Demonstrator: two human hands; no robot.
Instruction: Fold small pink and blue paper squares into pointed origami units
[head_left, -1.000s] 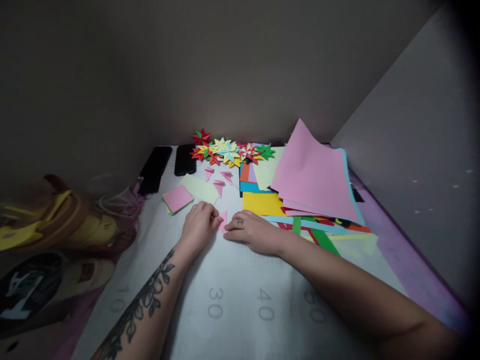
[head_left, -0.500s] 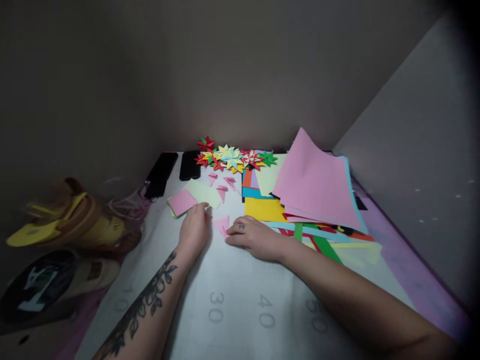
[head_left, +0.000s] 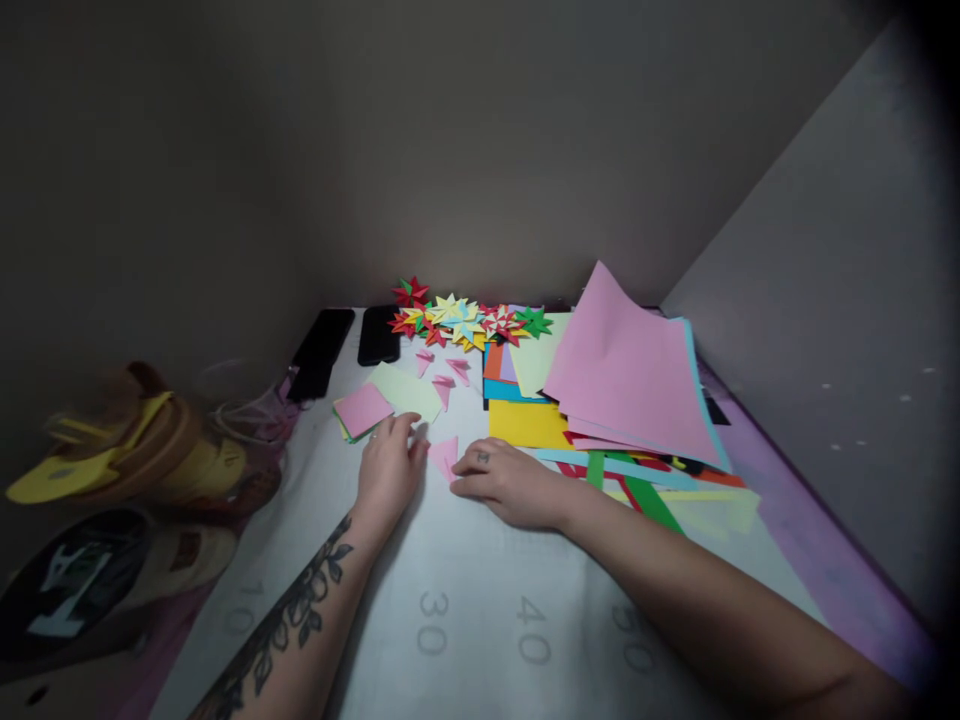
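Pink paper (head_left: 442,458) sits on the mat (head_left: 480,570) between my hands. Right hand (head_left: 502,480): fingertips at its edge, can't tell if pinching. Left hand (head_left: 388,468): off it, fingers parted. If right slips, paper could skew. Square stack (head_left: 364,410) crowds left, loose strips (head_left: 651,503) right; folded pieces (head_left: 444,388) beyond.

A folded pink paper piece (head_left: 444,457) is positioned mid-scene, one pointed corner directed far, right edge partly covered.
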